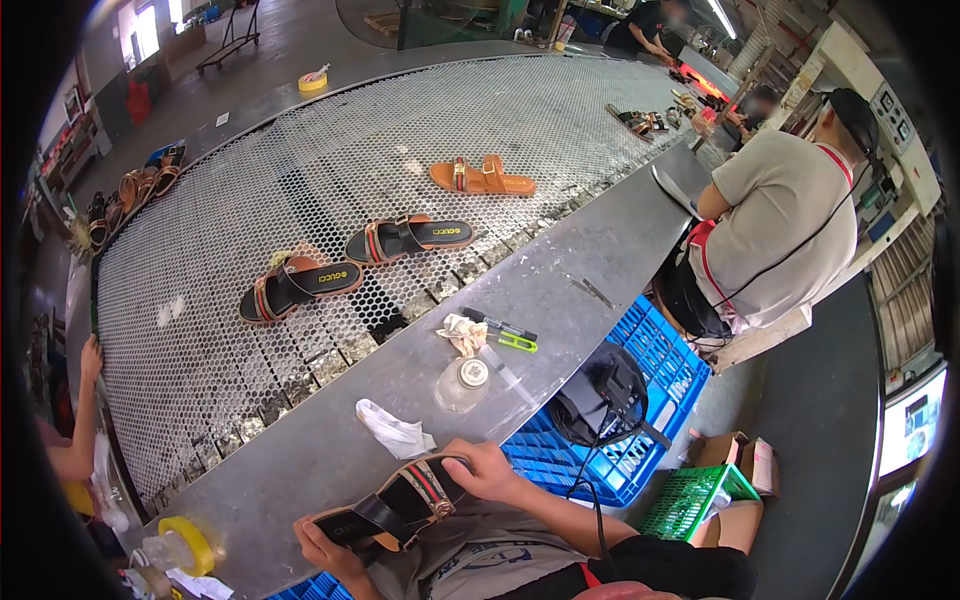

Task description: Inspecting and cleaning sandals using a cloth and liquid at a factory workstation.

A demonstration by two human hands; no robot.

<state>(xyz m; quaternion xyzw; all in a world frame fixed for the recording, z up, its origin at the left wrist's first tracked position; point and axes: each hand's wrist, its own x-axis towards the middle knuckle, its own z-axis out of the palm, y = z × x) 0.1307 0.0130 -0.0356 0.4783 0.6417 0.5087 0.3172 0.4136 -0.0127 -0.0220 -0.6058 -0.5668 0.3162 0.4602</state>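
A black sandal with a striped strap and a tan edge is held up in front of me, tilted, over the near edge of the metal bench. The fingers of my left hand are closed round its heel end. My right hand grips the toe end, thumb on the insole beside the striped strap. Just beyond the sandal lies a crumpled white cloth. Farther along the bench are a clear bottle with a white cap, a wad of tissue, and a green-handled cutter beside a black marker.
The honeycomb conveyor carries two black sandals and a tan sandal. A yellow tape roll sits at lower left. A seated co-worker is at right, near a blue crate and a green basket. Another person's arm shows at left.
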